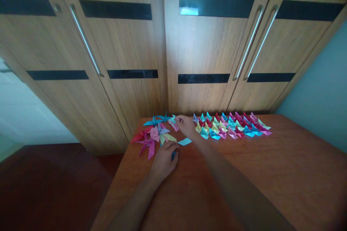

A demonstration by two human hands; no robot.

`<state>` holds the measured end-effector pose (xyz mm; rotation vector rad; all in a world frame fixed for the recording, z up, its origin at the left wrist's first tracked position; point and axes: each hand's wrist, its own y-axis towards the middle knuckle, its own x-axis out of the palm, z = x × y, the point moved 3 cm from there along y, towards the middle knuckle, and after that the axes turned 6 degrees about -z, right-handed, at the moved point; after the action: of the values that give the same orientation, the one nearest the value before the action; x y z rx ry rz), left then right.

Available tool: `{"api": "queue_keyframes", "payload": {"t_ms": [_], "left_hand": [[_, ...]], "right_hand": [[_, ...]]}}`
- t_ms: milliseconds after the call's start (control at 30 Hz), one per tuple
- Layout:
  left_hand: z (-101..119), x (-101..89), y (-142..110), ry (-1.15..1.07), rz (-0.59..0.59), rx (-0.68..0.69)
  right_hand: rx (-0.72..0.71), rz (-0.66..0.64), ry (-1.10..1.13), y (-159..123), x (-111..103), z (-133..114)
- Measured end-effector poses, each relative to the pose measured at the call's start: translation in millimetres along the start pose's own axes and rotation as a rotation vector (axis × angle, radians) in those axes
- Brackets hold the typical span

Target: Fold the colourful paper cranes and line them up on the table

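My right hand reaches to the back of the table, its thumb and fingers pinched at a small light-blue and pink paper crane. My left hand rests nearer on the tabletop with its fingers curled round a dark-blue folded paper, mostly hidden by the hand. Between the two hands lies a flat light-blue paper piece. Just beyond my left hand is a loose cluster of larger paper cranes, among them a magenta crane, a red crane and a blue crane.
To the right, several rows of small colourful folded paper pieces stand close together along the back of the brown table. Tall wooden wardrobe doors rise directly behind. The table's left edge drops to a dark red floor.
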<state>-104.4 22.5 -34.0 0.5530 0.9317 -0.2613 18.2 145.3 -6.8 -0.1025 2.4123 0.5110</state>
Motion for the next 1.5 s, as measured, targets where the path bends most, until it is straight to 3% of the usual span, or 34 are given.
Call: {"api": "queue_keyframes", "payload": {"t_ms": [167, 333, 533, 733, 900, 1033, 1167, 1300, 1500], "left_hand": [[-3, 0.3, 0, -0.041, 0.023, -0.032], [-1, 0.6, -1, -0.053, 0.036, -0.038], [2, -0.6, -1, -0.026, 0.018, -0.034], [14, -6.1, -1, 0.007, 0.019, -0.001], [24, -1.7, -2, 0.040, 0.007, 0.019], [32, 8.0, 1, 0.089, -0.020, 0.038], [45, 17.3, 10, 0.206, -0.117, 0.077], [49, 28.7, 22, 0.325, -0.180, 0.005], [47, 42.4, 38, 0.357, -0.149, -0.075]], "right_hand": [[0.007, -0.051, 0.011, 25, 31, 0], [0.007, -0.033, 0.041, 24, 30, 12], [-0.001, 0.055, 0.069, -6, -5, 30], [-0.023, 0.191, 0.010, -65, -65, 54], [0.125, 0.339, -0.085, -117, -121, 96], [0.256, 0.426, -0.146, -147, -151, 128], [0.333, 0.485, -0.182, -159, -161, 141], [0.346, 0.469, -0.184, -159, -159, 143], [0.333, 0.487, -0.197, -159, -160, 143]]}}
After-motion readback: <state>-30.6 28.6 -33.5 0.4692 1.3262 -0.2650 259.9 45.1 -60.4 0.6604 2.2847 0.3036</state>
